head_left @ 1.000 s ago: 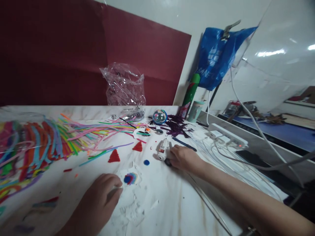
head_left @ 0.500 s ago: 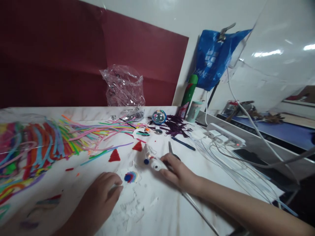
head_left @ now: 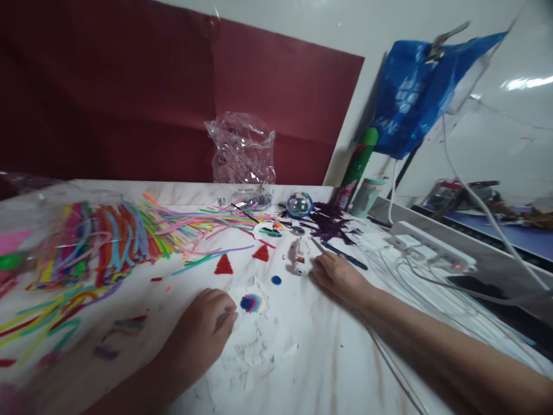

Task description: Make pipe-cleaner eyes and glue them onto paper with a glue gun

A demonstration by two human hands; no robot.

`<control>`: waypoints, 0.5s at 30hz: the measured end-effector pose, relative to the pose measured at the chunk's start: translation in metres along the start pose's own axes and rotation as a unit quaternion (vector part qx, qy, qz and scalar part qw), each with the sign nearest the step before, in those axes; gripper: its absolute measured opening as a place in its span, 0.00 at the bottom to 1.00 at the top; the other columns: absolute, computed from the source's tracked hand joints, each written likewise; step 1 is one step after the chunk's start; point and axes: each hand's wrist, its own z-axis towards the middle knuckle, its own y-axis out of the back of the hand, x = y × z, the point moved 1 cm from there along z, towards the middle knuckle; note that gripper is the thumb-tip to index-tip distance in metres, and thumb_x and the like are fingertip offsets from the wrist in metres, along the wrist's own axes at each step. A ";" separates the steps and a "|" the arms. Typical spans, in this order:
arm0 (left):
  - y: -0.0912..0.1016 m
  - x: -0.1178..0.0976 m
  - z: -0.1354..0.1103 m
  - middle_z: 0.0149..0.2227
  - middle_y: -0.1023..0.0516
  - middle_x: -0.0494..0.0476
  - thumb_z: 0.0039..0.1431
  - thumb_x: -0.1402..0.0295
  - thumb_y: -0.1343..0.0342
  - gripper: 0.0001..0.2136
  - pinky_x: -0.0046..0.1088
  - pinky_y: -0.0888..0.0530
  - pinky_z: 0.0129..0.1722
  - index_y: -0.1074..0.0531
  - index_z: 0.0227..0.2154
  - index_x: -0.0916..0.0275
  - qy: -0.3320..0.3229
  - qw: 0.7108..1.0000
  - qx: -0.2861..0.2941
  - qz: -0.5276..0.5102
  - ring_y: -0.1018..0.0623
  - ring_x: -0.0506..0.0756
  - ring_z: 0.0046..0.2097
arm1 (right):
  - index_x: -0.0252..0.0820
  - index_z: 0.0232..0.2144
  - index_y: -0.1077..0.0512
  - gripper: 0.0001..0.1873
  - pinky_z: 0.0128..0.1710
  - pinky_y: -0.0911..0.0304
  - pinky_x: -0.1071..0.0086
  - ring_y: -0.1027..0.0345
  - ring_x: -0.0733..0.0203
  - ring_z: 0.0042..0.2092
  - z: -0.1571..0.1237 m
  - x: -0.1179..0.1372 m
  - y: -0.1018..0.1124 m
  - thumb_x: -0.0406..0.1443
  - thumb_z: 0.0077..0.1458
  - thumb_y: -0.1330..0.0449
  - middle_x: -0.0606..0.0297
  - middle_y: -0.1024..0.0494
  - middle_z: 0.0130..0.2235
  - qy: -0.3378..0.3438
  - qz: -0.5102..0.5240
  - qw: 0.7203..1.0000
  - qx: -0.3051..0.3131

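My right hand (head_left: pixel 339 276) is closed at the near right side of a white glue gun (head_left: pixel 300 256), its fingers curled over what looks like the handle. Behind those fingers, scissor blades (head_left: pixel 317 245) poke out; the rest of the scissors is hidden. My left hand (head_left: pixel 207 323) rests loosely curled on the table, a gap between thumb and forefinger and nothing visible in it. Just right of its fingertips lies a layered round piece (head_left: pixel 251 303) in blue, red and pale colours. Between the hands are a blue disc (head_left: pixel 276 280) and two red fuzzy triangles (head_left: pixel 223 264).
Many coloured pipe cleaners (head_left: pixel 116 236) cover the left. At the back are a clear plastic bag (head_left: pixel 243 153), a clear ball (head_left: pixel 299 204) and dark purple strands (head_left: pixel 330 222). A power strip (head_left: pixel 436 248) with cables, a green can (head_left: pixel 360 158) and a cup (head_left: pixel 367 197) stand right.
My right hand and the glue gun have moved farther back, away from the blue disc. My left hand stays near the layered round piece. The view has turned left.
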 end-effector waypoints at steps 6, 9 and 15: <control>0.001 0.001 0.000 0.33 0.26 0.56 0.53 0.74 0.49 0.03 0.37 0.31 0.40 0.32 0.28 0.61 0.034 0.999 0.030 0.018 0.28 0.58 0.39 | 0.34 0.33 0.29 0.06 0.37 0.38 0.56 0.32 0.46 0.37 0.004 -0.017 0.011 0.30 0.50 0.42 0.49 0.27 0.34 -0.008 -0.045 0.999 0.004; -0.001 0.002 0.000 0.36 0.26 0.57 0.51 0.74 0.45 0.03 0.39 0.31 0.42 0.31 0.30 0.63 0.034 0.998 0.039 0.026 0.29 0.59 0.41 | 0.35 0.37 0.28 0.08 0.41 0.37 0.60 0.32 0.50 0.41 0.006 0.006 0.023 0.29 0.55 0.45 0.50 0.26 0.38 0.025 -0.023 0.999 -0.003; -0.001 0.001 -0.001 0.37 0.26 0.58 0.47 0.78 0.42 0.08 0.39 0.32 0.44 0.30 0.32 0.64 0.037 0.997 0.051 0.035 0.30 0.59 0.43 | 0.39 0.35 0.26 0.13 0.37 0.34 0.70 0.29 0.61 0.36 0.012 0.101 0.023 0.25 0.55 0.49 0.58 0.23 0.35 0.175 0.220 0.958 0.058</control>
